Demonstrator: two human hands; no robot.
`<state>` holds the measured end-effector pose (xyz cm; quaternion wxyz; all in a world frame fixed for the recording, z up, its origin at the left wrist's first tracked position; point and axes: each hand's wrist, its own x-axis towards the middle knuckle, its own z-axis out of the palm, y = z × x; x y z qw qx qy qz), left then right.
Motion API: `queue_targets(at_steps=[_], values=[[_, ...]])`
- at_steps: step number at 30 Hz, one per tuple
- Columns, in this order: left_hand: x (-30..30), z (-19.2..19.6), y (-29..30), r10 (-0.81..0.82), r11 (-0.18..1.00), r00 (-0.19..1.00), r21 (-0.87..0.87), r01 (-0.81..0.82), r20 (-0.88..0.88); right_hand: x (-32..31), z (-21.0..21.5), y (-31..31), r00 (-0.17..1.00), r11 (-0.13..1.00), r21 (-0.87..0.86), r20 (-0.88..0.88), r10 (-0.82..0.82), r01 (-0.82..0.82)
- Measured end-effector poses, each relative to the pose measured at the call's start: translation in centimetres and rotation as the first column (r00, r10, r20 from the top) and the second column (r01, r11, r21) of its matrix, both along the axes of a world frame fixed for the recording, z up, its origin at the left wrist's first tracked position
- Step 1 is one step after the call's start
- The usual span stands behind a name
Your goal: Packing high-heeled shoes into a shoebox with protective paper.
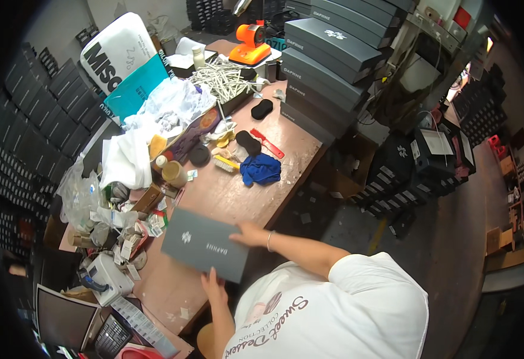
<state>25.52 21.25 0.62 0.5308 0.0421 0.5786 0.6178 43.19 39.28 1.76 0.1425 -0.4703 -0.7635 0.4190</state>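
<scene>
A closed dark grey shoebox (199, 242) with pale print on its lid lies at the near side of the worktable, close to my body. My right hand (250, 234) grips its right end, the fingers on the lid's edge and a thin bracelet at the wrist. At the box's near long side, my left hand (214, 287) holds the edge with fingertips against it; part of that hand's grip is hidden. Beyond the box, a blue cloth (261, 170) lies beside a yellow-handled brush (226, 163) and a red brush (267, 143).
Tall stacks of grey shoeboxes (325, 78) stand at the table's far right. White sticks (223, 82), an orange device (250, 45) and crumpled white paper (172, 102) crowd the far end. Plastic bags, bottles, a label printer (109, 278) and a monitor (64, 317) line the left.
</scene>
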Motion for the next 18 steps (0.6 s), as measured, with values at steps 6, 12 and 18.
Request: queue_targets(at_steps=[6,12,18], values=[[-1.3,3.0,5.7,0.002,0.995,0.972,0.099,-0.026,0.235,3.1,5.2,8.1,0.984,0.581,-0.814,-0.117,-0.131,-0.019],[1.6,8.0,6.3,0.108,0.99,0.929,0.052,-0.135,0.355,6.6,4.3,9.6,0.886,0.372,-0.899,-0.354,-0.3,-0.233],[2.1,6.2,5.5,-0.013,1.0,0.995,-0.001,0.013,-0.103,3.9,10.4,7.6,0.748,0.434,-0.88,-0.417,-0.516,-0.191]])
